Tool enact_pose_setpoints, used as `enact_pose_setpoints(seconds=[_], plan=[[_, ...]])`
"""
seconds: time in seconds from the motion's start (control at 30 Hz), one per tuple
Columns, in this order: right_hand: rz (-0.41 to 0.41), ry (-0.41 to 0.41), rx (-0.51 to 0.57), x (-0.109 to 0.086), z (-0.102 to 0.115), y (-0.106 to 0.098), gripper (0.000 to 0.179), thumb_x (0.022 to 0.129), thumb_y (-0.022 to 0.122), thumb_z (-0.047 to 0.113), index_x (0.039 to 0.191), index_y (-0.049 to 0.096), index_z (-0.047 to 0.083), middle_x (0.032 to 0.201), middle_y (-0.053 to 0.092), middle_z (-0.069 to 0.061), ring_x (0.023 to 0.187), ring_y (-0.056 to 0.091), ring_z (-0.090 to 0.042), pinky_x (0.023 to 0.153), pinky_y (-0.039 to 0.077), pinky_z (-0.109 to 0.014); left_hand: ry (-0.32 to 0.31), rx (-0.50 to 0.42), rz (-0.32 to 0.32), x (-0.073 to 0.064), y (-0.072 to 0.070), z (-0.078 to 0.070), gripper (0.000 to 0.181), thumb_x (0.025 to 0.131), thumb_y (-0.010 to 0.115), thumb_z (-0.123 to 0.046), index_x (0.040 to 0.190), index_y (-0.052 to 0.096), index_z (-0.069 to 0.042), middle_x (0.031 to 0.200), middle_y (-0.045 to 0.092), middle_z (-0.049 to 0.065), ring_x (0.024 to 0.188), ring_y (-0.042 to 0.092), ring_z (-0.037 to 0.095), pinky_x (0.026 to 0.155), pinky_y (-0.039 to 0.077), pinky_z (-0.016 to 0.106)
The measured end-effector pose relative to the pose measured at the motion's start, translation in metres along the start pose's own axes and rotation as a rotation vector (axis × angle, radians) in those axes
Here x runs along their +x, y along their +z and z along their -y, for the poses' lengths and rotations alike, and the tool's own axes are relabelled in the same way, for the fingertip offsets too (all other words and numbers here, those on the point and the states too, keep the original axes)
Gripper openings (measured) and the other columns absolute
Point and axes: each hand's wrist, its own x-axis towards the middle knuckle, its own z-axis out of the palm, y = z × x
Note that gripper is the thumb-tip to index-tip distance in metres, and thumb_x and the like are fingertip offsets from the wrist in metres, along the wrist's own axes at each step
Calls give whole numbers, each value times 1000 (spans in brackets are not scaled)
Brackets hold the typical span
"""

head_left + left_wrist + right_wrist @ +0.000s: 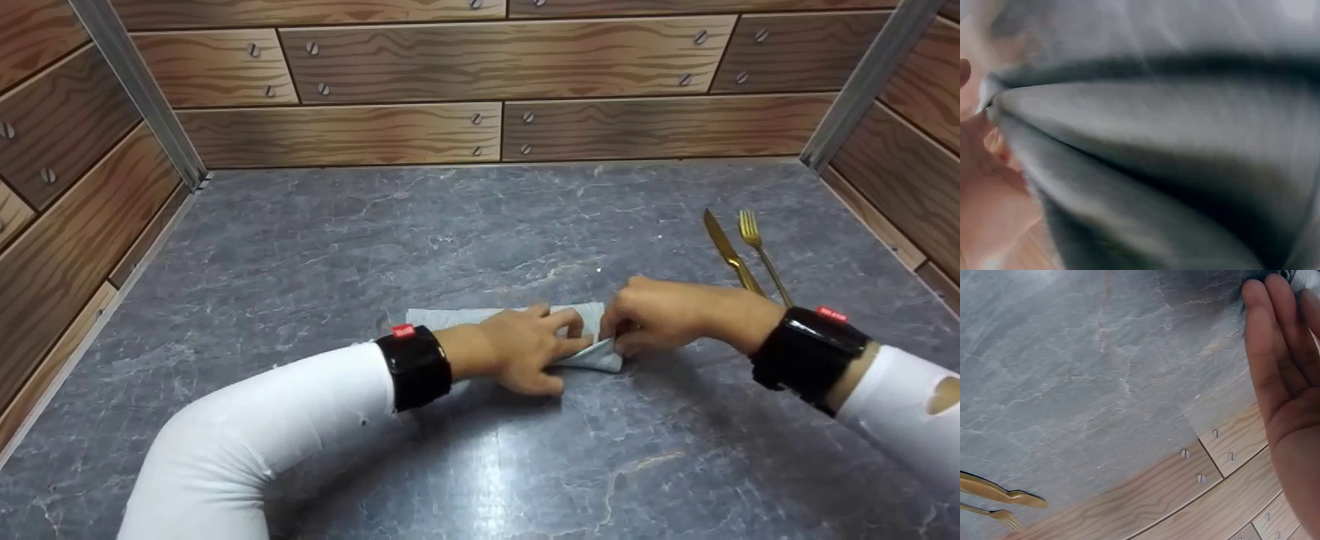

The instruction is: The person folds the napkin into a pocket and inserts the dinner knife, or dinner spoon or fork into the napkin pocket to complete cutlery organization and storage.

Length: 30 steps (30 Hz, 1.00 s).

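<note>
A pale grey-blue cloth napkin (pixel 465 317) lies folded into a long strip on the marbled tabletop. My left hand (pixel 525 349) rests across it with the index finger stretched along the fold and the thumb apart. At the strip's right end my right hand (pixel 649 315) pinches the fabric, and a corner there is lifted and turned over. Close up in the left wrist view, blurred layers of the napkin (pixel 1129 118) fan out from the left hand (pixel 988 185). The right wrist view shows the right hand's fingers (pixel 1264 337) near a sliver of the fabric.
To the right, behind my right forearm, lie a gold knife (pixel 724 240) and a gold fork (pixel 752 232), their handle ends hidden by that arm. Wood-patterned walls (pixel 390 131) enclose the grey tabletop (pixel 360 232) at the back and both sides.
</note>
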Motion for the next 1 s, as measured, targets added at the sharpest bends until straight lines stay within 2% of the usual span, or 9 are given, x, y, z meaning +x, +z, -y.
enact_pose_setpoints(seconds=[0.1, 0.33, 0.5, 0.6, 0.73, 0.8, 0.87, 0.93, 1.0], plan=[[-28, 45, -13, 0, -1, -1, 8, 96, 86, 2, 95, 82, 8, 84, 81, -2, 73, 62, 2, 66, 56, -23, 28, 105, 30, 4, 2, 3, 80, 116, 60, -50, 187, 32, -24, 178, 40, 2, 148, 56, 32, 109, 68, 45], [-16, 102, 36, 2, -4, -1, 11, 101, 81, -1, 97, 75, 8, 83, 80, -2, 74, 64, 0, 70, 57, -24, 70, -87, 90, 23, 17, 31, 89, 114, 63, -64, 189, 25, -35, 179, 34, -3, 150, 51, 32, 116, 61, 48], [-76, 58, 21, 6, -6, -2, 13, 102, 79, 1, 94, 73, 9, 80, 76, -2, 71, 61, 0, 67, 56, -24, 57, 51, 90, 12, -3, 11, 79, 115, 61, -67, 181, 44, -28, 176, 38, -1, 147, 57, 33, 107, 65, 45], [-106, 65, -20, 8, -5, -2, 9, 101, 79, 3, 96, 73, 8, 80, 74, -1, 71, 59, -2, 65, 55, -26, 53, 85, 76, 8, -6, 5, 79, 115, 61, -66, 181, 45, -25, 179, 39, 1, 152, 55, 34, 109, 66, 46], [-96, 98, -39, 9, -6, 1, 8, 106, 80, 12, 108, 74, 6, 79, 74, -1, 69, 59, -2, 63, 57, -29, 116, -111, 31, -1, 11, 22, 88, 112, 66, -56, 185, 35, -19, 187, 36, 8, 163, 45, 40, 132, 53, 56], [-78, 126, -18, 6, -9, 0, 20, 106, 84, 16, 119, 72, 5, 78, 72, 0, 67, 58, -1, 64, 57, -29, 157, -254, 4, -13, 19, 34, 90, 109, 70, -46, 184, 35, -12, 188, 38, 14, 169, 41, 44, 143, 38, 61], [-73, 151, 14, 2, -14, -3, 34, 102, 87, 13, 130, 70, 5, 77, 70, 1, 67, 56, -1, 65, 55, -27, 181, -318, -55, -27, 30, 48, 86, 107, 74, -37, 180, 42, -6, 185, 45, 19, 171, 43, 44, 148, 32, 60], [-88, 151, 39, -2, -19, -7, 44, 97, 86, 5, 137, 70, 4, 82, 70, 0, 70, 57, -2, 68, 54, -27, 174, -334, -146, -41, 44, 61, 78, 105, 77, -28, 174, 51, -3, 177, 55, 21, 168, 51, 41, 147, 35, 57], [-124, 120, 32, -4, -23, -11, 48, 90, 81, -3, 137, 73, 4, 91, 71, -2, 79, 62, -7, 73, 56, -29, 139, -283, -265, -53, 63, 75, 68, 102, 83, -23, 164, 62, -5, 164, 66, 19, 156, 63, 37, 139, 48, 52]])
